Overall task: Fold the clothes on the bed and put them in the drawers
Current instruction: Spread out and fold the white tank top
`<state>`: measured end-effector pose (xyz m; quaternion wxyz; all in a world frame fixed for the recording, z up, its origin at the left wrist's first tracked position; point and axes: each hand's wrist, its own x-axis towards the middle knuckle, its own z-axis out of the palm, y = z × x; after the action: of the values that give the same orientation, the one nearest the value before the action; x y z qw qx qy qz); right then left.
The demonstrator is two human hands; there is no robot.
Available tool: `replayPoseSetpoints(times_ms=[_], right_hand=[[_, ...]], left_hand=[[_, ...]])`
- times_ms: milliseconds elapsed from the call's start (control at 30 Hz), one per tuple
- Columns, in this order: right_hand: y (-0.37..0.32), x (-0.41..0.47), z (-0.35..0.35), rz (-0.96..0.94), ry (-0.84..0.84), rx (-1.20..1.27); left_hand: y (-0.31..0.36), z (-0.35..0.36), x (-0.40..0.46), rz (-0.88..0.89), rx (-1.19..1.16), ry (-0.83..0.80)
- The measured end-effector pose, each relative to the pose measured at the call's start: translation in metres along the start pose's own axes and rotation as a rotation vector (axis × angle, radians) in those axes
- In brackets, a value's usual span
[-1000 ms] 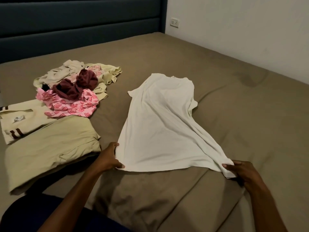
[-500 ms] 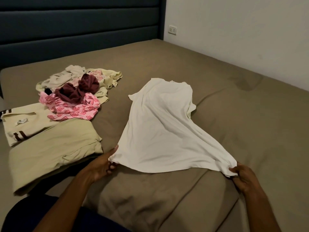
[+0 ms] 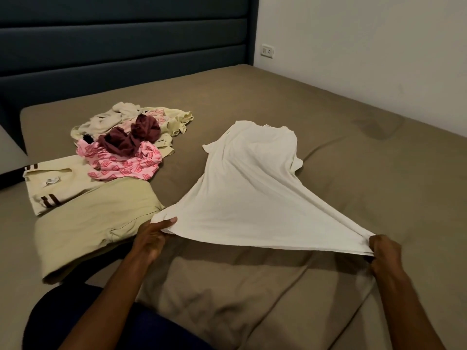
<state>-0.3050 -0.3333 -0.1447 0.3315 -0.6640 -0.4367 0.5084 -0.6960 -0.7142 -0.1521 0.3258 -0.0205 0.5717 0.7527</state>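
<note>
Lowest in my frame, my two forearms reach up from the bottom edge, well apart. My left hand [image 3: 151,238] pinches the near left corner of the white T-shirt [image 3: 250,198], thumb on top of the hem. My right hand [image 3: 384,251] is curled round the near right corner, at the lower right of centre, where the cloth bunches into folds. Between the two the hem is stretched taut and raised off the brown bed sheet [image 3: 252,299], throwing a shadow under it. The shirt's far end, collar uppermost, lies on the bed at centre frame.

Left of my left hand sits a folded beige garment [image 3: 93,223], just beside the shirt's corner. Beyond it, at middle left, a cream top with brown stripes [image 3: 58,188] lies flat. Further up, an unfolded heap holds a pink patterned piece [image 3: 126,165], a maroon piece [image 3: 131,137] on top, and pale pieces behind. At the top stand the dark blue headboard [image 3: 121,46] and, upper right, a wall socket [image 3: 267,50].
</note>
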Motion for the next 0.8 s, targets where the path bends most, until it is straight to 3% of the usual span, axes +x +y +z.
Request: replayPoseSetpoints(times_ms=[167,300,433,533,667,700,800], right_hand=[[0.02,-0.009,-0.006,0.091,-0.085,0.017],[0.036,-0.008,-0.027,0.014,-0.271,0.164],[0.037,0.004,-0.039,0.007,-0.118,0.316],[0.034,0.014,-0.045,0.0,-0.051,0.535],[0.022,-0.014,-0.051,0.102,-0.391,0.895],[0.026,-0.01,-0.049,0.11,-0.375,0.928],[0.045,0.002,-0.048,0.078,-0.126,0.697]], left_hand=[[-0.002,-0.003,-0.007,-0.258,-0.034,-0.001],[-0.001,-0.011,-0.011,-0.307,0.089,-0.003],[0.017,-0.018,-0.017,-0.28,0.0,-0.067],[0.029,-0.022,-0.021,-0.248,0.057,-0.085],[0.03,-0.024,-0.018,-0.251,0.079,-0.003],[0.029,-0.023,-0.019,-0.262,0.117,0.046],[0.025,-0.023,-0.02,-0.245,0.282,0.202]])
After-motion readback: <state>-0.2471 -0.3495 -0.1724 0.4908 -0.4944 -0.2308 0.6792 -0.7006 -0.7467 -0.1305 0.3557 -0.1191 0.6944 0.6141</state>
